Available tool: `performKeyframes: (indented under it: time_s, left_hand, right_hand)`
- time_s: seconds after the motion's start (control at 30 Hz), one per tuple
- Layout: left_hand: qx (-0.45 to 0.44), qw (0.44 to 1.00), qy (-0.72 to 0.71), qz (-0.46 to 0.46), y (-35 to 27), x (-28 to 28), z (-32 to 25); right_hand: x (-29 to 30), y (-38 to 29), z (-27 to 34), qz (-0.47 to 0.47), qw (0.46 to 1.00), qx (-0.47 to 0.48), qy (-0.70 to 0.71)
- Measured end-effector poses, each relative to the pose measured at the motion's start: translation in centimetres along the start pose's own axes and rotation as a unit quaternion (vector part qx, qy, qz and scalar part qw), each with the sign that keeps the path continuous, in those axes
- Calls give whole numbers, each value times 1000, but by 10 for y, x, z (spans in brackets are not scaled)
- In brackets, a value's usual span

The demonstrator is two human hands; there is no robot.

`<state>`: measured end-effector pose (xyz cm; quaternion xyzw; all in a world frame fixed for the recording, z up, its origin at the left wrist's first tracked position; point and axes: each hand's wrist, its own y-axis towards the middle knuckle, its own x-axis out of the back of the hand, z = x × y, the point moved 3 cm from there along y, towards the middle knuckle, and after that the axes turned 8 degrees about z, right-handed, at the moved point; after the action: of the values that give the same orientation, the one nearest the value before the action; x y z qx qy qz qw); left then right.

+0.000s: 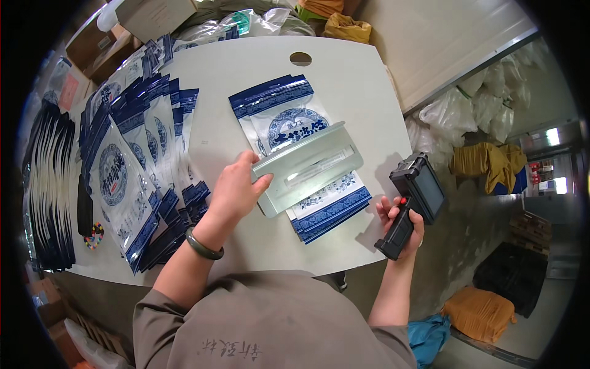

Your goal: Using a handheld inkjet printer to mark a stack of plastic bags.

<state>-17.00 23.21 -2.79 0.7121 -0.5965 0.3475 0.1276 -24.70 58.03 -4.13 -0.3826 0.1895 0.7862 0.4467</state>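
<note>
My left hand (237, 187) grips the left end of a flat, pale green-grey plate (309, 170) with a rimmed edge and a clear-covered strip. The plate lies slanted over a small stack of blue-and-white printed plastic pouches (329, 221) on the white table (221, 133). My right hand (401, 221) is closed around the black handle of a handheld device (417, 189) with a screen and a red button, at the table's right edge. Whether the plate touches the pouches, I cannot tell.
Fanned piles of similar pouches (133, 157) cover the table's left part, beside an upright row of pouches (50, 189) and a beaded band (93, 236). Cardboard boxes (94, 50) and sacks (348, 28) stand behind. Plastic bags (449, 115) hang at the right, with a wrapped orange bundle (479, 313) below.
</note>
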Motion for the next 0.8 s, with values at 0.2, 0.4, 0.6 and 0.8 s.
performKeyframes:
  time_s: [0.2,0.4,0.6,0.8]
  left_hand:
    - [63,994,74,58,1,9,-17]
    - [73,989,110,63,0,10,-23]
    - [69,988,133,45,-4,11,-29]
    - [49,996,76,-5,-10,15,-9]
  right_hand:
    - [1,-1,0,3,1000,-2,6]
    - [2,0,-1,3,1000,-3,11]
    - [4,-3,3,-4,1000,-19,12]
    - [-16,-1,1,-74,991,-28,-109]
